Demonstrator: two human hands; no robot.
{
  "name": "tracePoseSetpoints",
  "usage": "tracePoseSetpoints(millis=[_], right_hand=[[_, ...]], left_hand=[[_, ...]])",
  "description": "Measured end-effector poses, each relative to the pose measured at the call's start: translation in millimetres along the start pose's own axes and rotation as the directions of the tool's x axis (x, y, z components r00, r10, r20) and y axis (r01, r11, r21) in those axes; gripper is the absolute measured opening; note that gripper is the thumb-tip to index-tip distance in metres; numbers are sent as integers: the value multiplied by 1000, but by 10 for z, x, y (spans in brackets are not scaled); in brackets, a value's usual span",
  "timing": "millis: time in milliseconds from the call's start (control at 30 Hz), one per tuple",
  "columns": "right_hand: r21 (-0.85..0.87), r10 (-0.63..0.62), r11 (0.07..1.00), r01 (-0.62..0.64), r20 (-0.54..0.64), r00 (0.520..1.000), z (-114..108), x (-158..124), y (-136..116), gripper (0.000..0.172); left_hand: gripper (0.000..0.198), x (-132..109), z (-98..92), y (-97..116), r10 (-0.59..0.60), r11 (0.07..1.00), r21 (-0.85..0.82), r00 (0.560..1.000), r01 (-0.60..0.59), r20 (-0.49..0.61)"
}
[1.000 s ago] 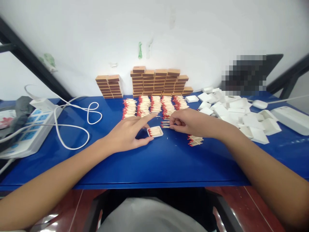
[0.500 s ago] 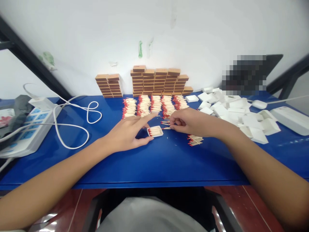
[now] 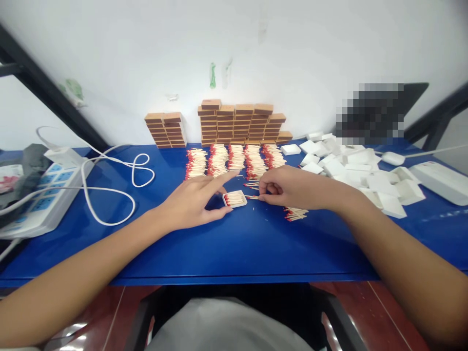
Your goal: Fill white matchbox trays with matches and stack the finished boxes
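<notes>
Some matches [image 3: 236, 198] already lie in the white tray [image 3: 240, 205]; around its end the left hand [image 3: 199, 202] is wide, the right hand [image 3: 283, 186] pinches at least one match [image 3: 251, 197] beside it, and five match heaps [image 3: 218, 161] remain beyond both.

Bright, even light; glare on the floor [image 3: 98, 317]; pixelated patch [image 3: 373, 114] right.

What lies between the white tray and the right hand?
In the head view, at least one match lies between the tray and the right hand, reaching to its fingertips.
</notes>
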State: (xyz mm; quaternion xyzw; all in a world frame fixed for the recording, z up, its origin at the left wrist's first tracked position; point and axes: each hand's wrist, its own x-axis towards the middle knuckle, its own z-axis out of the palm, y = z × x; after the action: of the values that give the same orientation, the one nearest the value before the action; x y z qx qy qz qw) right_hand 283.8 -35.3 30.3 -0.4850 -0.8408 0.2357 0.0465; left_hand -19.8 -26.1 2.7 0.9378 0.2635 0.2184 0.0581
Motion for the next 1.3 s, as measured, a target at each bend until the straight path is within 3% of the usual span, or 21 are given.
tracePoseSetpoints(millis=[333, 567, 800, 1033, 1300], right_hand=[[-23, 1, 1000, -1, -15, 1000, -11, -1, -10, 7], [-77, -5, 997, 2, -38, 999, -34, -39, -46, 14], [-44, 45, 998, -44, 24, 999, -28, -54, -64, 12], [-32, 35, 999, -37, -76, 997, 27, 11, -140, 12], [-76, -7, 997, 0, -102, 995, 111, 55, -247, 21]], left_hand=[[75, -1, 2, -14, 5, 1000, 9, 1000, -5, -10], [75, 0, -2, -13, -6, 1000, 0, 1000, 6, 2], [75, 2, -14, -7, 0, 1000, 5, 1000, 0, 0], [75, 12, -27, -8, 4, 1000, 9, 1000, -4, 5], [77, 3, -68, -56, 10, 998, 67, 999, -8, -33]])
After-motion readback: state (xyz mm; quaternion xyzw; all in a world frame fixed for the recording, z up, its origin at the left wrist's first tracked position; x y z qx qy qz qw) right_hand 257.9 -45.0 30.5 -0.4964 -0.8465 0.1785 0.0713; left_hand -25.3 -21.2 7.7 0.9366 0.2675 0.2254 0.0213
